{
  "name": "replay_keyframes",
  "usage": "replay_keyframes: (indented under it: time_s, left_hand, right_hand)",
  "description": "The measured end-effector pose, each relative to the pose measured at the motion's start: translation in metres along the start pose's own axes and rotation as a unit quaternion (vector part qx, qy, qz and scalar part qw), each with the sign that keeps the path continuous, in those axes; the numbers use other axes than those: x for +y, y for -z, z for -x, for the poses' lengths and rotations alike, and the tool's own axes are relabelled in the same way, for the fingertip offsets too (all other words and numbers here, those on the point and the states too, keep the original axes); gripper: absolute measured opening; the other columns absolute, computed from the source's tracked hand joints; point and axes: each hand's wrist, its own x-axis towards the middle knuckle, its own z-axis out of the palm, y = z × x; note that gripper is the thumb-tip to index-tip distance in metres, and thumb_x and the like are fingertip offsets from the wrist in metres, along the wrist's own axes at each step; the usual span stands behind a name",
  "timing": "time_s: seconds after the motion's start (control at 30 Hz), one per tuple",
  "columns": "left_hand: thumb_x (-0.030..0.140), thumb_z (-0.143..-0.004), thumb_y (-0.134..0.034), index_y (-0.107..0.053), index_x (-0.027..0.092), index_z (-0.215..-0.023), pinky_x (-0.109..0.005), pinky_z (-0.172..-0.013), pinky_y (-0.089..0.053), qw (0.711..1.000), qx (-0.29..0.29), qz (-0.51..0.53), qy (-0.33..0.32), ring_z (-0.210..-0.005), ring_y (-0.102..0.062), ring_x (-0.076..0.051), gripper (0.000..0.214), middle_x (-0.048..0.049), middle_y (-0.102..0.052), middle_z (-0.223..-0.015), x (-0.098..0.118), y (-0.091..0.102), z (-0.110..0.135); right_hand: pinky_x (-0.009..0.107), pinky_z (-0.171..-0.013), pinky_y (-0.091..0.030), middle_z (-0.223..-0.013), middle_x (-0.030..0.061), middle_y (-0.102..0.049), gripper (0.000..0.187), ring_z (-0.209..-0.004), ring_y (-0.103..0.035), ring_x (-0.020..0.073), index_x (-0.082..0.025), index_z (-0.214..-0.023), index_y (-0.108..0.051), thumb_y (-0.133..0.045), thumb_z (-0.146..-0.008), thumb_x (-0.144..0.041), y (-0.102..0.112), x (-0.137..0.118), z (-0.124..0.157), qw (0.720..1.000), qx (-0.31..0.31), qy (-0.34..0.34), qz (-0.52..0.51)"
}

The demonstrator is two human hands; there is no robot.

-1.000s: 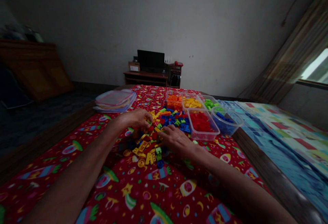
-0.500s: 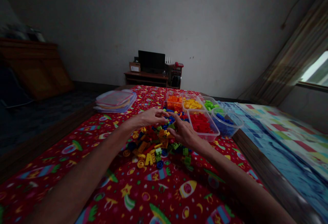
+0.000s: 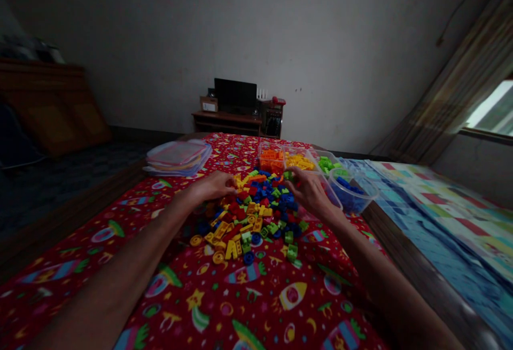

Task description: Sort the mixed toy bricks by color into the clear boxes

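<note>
A heap of multicoloured plastic building bricks [image 3: 256, 216] lies on a red printed bedspread [image 3: 192, 307]. My left hand [image 3: 212, 187] rests curled on the heap's far left side, among yellow bricks. My right hand [image 3: 310, 192] is raised over the rim of a clear tray of red bricks [image 3: 331, 195], which it partly hides, with a green brick [image 3: 287, 175] pinched at its fingertips. Behind stand clear trays of orange bricks [image 3: 271, 160], yellow bricks [image 3: 297, 161] and green bricks [image 3: 326, 164]. A round clear tub of blue bricks [image 3: 352, 196] sits to the right.
Stacked clear lids [image 3: 177, 157] lie at the bedspread's far left. A wooden bed rail [image 3: 412, 270] runs along the right, beyond it a patterned quilt [image 3: 452, 222]. A low wooden stand with a monitor [image 3: 235, 96] stands against the far wall.
My right hand has moved right and away from the heap, over the red tray. My left hand has moved left to the heap's edge. The bricks look more spread out.
</note>
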Motion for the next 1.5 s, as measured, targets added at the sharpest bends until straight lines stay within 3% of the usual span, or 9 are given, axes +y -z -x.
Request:
replay_keyframes:
  time_s: [0.1, 0.27, 0.53, 0.73, 0.9, 1.07, 1.17, 1.3, 1.5]
  left_hand:
    - [0.033, -0.073, -0.062, -0.071, 0.018, -0.089, -0.020, -0.060, -0.043, 1.000, 0.023, -0.005, -0.008, -0.073, -0.065, -0.017, 0.023, -0.0036, -0.073, -0.084, 0.006, -0.009, -0.005]
    - [0.030, -0.074, -0.060, -0.071, 0.019, -0.077, -0.020, -0.058, -0.040, 0.999, 0.009, -0.002, -0.041, -0.069, -0.063, -0.016, 0.016, -0.0010, -0.072, -0.074, 0.013, -0.005, -0.004]
    - [0.028, -0.076, -0.051, -0.073, 0.020, -0.090, -0.021, -0.064, -0.044, 0.997, 0.050, -0.040, -0.046, -0.076, -0.065, -0.018, 0.028, -0.0036, -0.074, -0.087, 0.012, -0.003, -0.004]
    - [0.033, -0.074, -0.049, -0.070, 0.019, -0.098, -0.023, -0.073, -0.049, 0.995, 0.089, 0.022, -0.050, -0.086, -0.065, -0.019, 0.035, -0.0044, -0.072, -0.098, 0.008, -0.008, -0.010]
    - [0.044, -0.074, -0.053, -0.068, 0.020, -0.101, -0.025, -0.080, -0.050, 0.979, 0.076, 0.171, -0.085, -0.093, -0.064, -0.020, 0.039, -0.0036, -0.071, -0.103, 0.001, -0.014, -0.014]
    - [0.043, -0.067, -0.063, -0.064, 0.019, -0.108, -0.031, -0.083, -0.050, 0.960, 0.056, 0.263, -0.083, -0.095, -0.063, -0.021, 0.048, -0.0048, -0.069, -0.105, 0.001, -0.013, -0.016]
    - [0.041, -0.067, -0.062, -0.062, 0.017, -0.112, -0.029, -0.079, -0.050, 0.966, 0.060, 0.241, -0.072, -0.090, -0.063, -0.020, 0.051, -0.0043, -0.069, -0.101, 0.007, -0.011, -0.013]
    - [0.041, -0.076, -0.054, -0.062, 0.018, -0.113, -0.026, -0.072, -0.049, 0.987, 0.057, 0.134, -0.065, -0.084, -0.064, -0.019, 0.044, -0.0037, -0.070, -0.096, 0.022, -0.005, -0.002]
    - [0.037, -0.083, -0.048, -0.048, 0.016, -0.127, -0.029, -0.077, -0.046, 0.997, 0.046, -0.051, -0.040, -0.094, -0.064, -0.025, 0.049, -0.0106, -0.068, -0.103, 0.045, 0.004, 0.016]
  right_hand:
    - [0.026, -0.066, -0.042, -0.078, 0.0059, -0.067, 0.030, -0.066, -0.059, 0.0160, -0.016, -0.110, -0.060, -0.049, -0.086, -0.030, 0.021, 0.019, -0.006, 0.998, 0.030, -0.038, 0.028]
    - [0.030, -0.071, -0.044, -0.079, 0.0080, -0.069, 0.031, -0.072, -0.063, 0.0198, -0.015, -0.105, -0.063, -0.050, -0.082, -0.031, 0.056, 0.061, -0.008, 0.984, 0.097, -0.121, 0.090]
    - [0.033, -0.067, -0.046, -0.077, 0.0097, -0.071, 0.036, -0.071, -0.066, 0.0234, -0.015, -0.104, -0.065, -0.054, -0.078, -0.037, 0.083, 0.102, 0.000, 0.959, 0.167, -0.207, 0.102]
    - [0.037, -0.077, -0.047, -0.084, 0.0123, -0.071, 0.036, -0.081, -0.066, 0.0247, -0.013, -0.105, -0.067, -0.054, -0.077, -0.033, 0.074, 0.137, -0.035, 0.952, 0.154, -0.207, 0.162]
    - [0.038, -0.078, -0.047, -0.082, 0.0157, -0.070, 0.037, -0.082, -0.065, 0.0252, -0.008, -0.101, -0.068, -0.060, -0.076, -0.034, 0.065, 0.166, -0.071, 0.946, 0.028, -0.265, 0.186]
    - [0.039, -0.083, -0.047, -0.090, 0.0161, -0.072, 0.032, -0.090, -0.066, 0.0257, -0.011, -0.102, -0.069, -0.053, -0.082, -0.030, 0.053, 0.136, -0.066, 0.963, 0.064, -0.192, 0.175]
    - [0.032, -0.072, -0.050, -0.080, 0.0103, -0.073, 0.028, -0.075, -0.068, 0.0201, -0.015, -0.097, -0.071, -0.050, -0.084, -0.028, 0.041, 0.095, -0.058, 0.987, 0.010, -0.147, 0.057]
    - [0.027, -0.065, -0.049, -0.077, 0.0072, -0.072, 0.025, -0.070, -0.067, 0.0163, -0.016, -0.093, -0.071, -0.050, -0.084, -0.024, 0.024, 0.044, -0.052, 0.996, -0.029, -0.087, -0.022]
    - [0.022, -0.056, -0.039, -0.069, 0.0036, -0.068, 0.024, -0.059, -0.058, 0.0114, -0.016, -0.085, -0.071, -0.049, -0.086, -0.024, 0.002, -0.001, -0.045, 0.994, -0.103, -0.032, -0.017]
